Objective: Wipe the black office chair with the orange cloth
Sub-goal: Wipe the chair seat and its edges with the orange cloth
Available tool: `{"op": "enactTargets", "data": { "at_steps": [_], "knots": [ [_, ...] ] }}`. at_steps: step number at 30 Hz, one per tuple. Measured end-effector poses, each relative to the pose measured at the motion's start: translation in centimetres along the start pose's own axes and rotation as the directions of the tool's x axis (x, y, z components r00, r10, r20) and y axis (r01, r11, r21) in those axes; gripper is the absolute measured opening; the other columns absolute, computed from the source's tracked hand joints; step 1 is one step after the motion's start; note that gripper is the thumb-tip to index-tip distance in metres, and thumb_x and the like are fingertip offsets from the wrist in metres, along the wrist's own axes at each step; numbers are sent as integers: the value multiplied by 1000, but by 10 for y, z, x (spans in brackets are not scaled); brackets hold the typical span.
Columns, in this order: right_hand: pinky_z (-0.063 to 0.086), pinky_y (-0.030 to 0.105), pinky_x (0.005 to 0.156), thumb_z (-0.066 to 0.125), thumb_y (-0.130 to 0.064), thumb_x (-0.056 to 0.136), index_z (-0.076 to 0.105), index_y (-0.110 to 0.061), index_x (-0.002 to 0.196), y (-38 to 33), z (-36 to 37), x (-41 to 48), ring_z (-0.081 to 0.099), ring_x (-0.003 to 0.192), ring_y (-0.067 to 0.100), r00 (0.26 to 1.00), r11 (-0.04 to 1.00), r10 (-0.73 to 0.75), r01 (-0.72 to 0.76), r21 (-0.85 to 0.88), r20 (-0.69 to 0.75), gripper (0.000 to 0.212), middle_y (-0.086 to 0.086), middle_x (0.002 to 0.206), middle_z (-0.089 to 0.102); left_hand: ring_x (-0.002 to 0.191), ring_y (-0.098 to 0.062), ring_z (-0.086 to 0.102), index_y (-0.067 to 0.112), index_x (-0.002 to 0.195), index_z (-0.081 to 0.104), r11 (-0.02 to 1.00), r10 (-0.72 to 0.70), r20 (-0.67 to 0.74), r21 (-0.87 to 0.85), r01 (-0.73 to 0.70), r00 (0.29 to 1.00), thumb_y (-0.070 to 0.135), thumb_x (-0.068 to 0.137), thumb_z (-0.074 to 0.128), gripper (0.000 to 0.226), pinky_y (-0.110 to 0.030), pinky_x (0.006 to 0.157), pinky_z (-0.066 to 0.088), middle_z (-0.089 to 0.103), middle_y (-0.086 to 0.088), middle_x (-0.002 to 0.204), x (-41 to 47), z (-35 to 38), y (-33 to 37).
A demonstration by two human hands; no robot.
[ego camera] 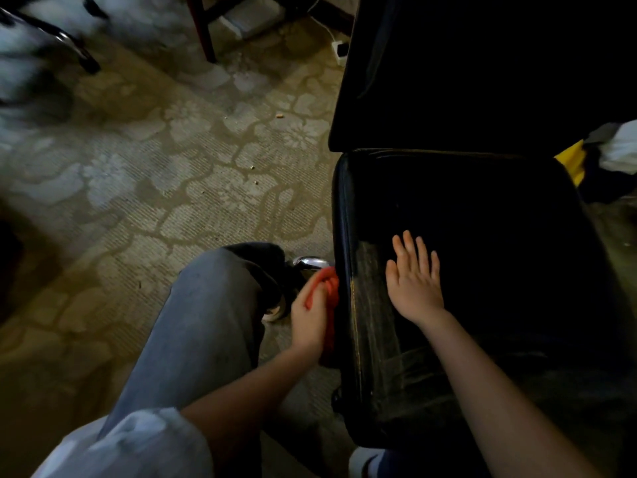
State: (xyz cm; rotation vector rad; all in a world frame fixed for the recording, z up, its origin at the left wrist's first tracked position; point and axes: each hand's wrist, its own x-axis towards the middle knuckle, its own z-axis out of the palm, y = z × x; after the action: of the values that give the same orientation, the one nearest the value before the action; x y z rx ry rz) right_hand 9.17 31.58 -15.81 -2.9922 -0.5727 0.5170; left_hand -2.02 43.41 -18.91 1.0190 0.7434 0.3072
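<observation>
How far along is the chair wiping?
Done: unclear; pale streaks on the seat could be wipe marks or dust. In hand: the left hand grips the cloth against the seat's left edge, while the right hand lies flat on top. Left: probably the rest of the seat and the backrest, which is too dark to judge.

Bunched orange cloth [327,288] against black chair [465,253] seat edge

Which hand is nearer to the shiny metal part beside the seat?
Left. The left hand, gripping the cloth, is close beside the metal part; the right hand lies flat on the seat.
</observation>
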Motion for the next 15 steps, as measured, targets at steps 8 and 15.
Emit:
{"op": "enactTargets", "data": {
  "at_steps": [8,15],
  "knots": [
    [-15,35,113,9,-41,97,3,-24,151,5,5,-33,-11,145,13,998,998,-44,46,52,-42,57,-1,159,-6,112,-6,57,32,114,60,996,-39,77,86,32,996,16,98,47,26,-26,101,42,63,6,118,31,14,5],
    [-17,38,113,10,-36,102,-11,-23,150,9,6,-32,-19,143,15,996,1000,-21,21,-7,87,54,0,158,-18,103,11,57,21,122,51,990,-1,184,142,-25,983,3,98,41,31,-6,85,41,59,9,117,-22,4,1]
  ]
}}
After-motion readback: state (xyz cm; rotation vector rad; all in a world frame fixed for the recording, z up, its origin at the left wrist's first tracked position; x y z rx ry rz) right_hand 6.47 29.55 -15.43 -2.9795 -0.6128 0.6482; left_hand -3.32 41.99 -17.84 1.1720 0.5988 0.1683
